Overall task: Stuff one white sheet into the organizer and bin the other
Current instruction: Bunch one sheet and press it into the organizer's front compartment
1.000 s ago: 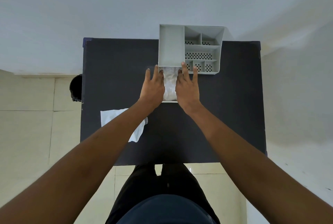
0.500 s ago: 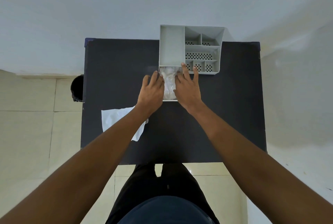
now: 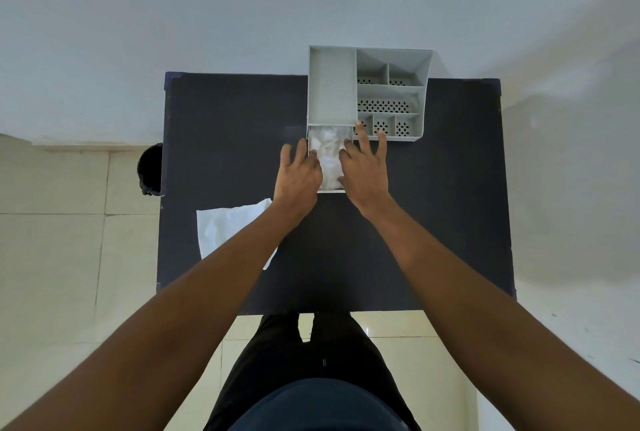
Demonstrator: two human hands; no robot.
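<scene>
A grey multi-compartment organizer [image 3: 332,84] stands at the back edge of the dark table [image 3: 433,222]. Its small drawer [image 3: 330,191] is pulled out toward me and holds a crumpled white sheet [image 3: 329,150]. My left hand [image 3: 298,174] rests against the drawer's left side with the fingers apart. My right hand [image 3: 367,170] lies on the drawer's right side, fingers spread, thumb touching the crumpled sheet. A second white sheet [image 3: 225,233] lies flat on the table at the left, partly hidden under my left forearm.
A black bin [image 3: 150,169] stands on the tiled floor just beyond the table's left edge. A pale wall rises behind the organizer. My legs are at the table's near edge.
My left hand has drawn back a little toward me along the drawer's left side. My right hand has hardly moved. The flat sheet lies where it was.
</scene>
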